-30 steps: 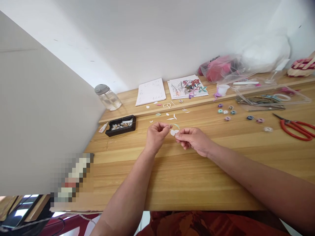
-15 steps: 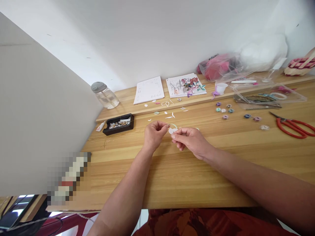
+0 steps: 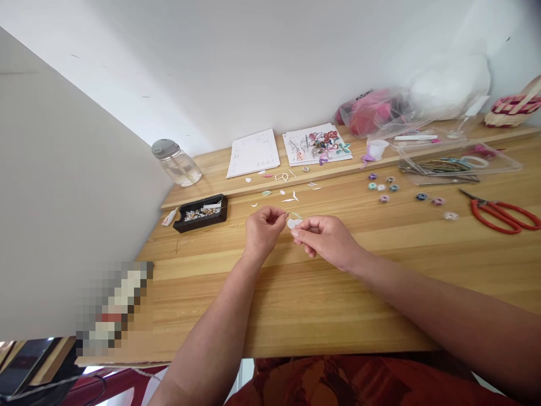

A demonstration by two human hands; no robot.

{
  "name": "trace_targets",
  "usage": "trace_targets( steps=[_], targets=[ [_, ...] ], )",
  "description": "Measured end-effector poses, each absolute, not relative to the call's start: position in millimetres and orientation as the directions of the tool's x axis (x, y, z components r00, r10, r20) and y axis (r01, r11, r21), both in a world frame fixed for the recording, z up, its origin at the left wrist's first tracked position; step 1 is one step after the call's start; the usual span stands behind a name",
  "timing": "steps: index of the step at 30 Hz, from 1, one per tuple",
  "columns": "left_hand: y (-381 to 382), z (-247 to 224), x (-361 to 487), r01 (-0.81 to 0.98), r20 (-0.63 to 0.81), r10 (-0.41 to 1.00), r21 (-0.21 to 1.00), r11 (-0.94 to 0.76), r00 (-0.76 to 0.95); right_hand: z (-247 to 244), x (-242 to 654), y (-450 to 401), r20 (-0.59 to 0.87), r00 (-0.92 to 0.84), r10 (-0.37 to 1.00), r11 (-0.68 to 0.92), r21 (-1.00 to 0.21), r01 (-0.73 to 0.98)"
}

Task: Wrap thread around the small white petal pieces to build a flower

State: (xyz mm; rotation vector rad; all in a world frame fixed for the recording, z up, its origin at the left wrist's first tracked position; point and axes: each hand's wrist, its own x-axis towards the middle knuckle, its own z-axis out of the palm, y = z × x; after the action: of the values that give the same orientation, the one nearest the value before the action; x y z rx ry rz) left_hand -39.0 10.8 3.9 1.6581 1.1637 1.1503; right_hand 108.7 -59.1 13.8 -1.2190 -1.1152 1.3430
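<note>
Between thumb and fingers, my right hand (image 3: 323, 237) pinches a small white petal-shaped piece (image 3: 295, 223) just above the wooden table. Close on its left, my left hand (image 3: 265, 228) has its thumb and forefinger pressed together; something tiny or thin may be in that pinch, but it is too small to name. Beyond the fingertips a pale green curved strip (image 3: 296, 215) shows, partly hidden. Past my hands lie small cut pieces, among them a white forked piece (image 3: 295, 196), a green-edged leaf shape (image 3: 266, 193) and a white-edged outline (image 3: 282, 176).
A black tray (image 3: 203, 214) of beads and a bottle (image 3: 176, 163) stand left. Paper sheets (image 3: 253, 153) and wire flowers (image 3: 327, 145) lie on the back ledge. Rightward are several thread bobbins (image 3: 421, 196), red-handled scissors (image 3: 499, 214) and a clear plastic box (image 3: 502, 163).
The whole view has shifted slightly, with things appearing a little farther left and up. Both hands keep nearly the same pose, and the white petal-shaped piece stays in the right hand's pinch.
</note>
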Motion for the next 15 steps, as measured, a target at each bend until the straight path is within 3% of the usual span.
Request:
trace_targets(
  steps=[7,11,15],
  targets=[
    [9,6,-39,0.318,0.32,0.929,0.875,-0.366,0.189,16,111,-59,-0.051,-0.007,0.999,-0.05,-0.998,0.046],
    [7,6,-39,0.336,0.279,0.902,0.858,-0.388,0.33,22,120,-55,0.119,0.089,0.989,0.103,-0.979,0.174],
    [1,9,-38,0.312,0.219,0.844,0.86,-0.404,0.489,26,129,-48,0.107,0.074,0.991,0.098,-0.989,0.114]
  ],
)
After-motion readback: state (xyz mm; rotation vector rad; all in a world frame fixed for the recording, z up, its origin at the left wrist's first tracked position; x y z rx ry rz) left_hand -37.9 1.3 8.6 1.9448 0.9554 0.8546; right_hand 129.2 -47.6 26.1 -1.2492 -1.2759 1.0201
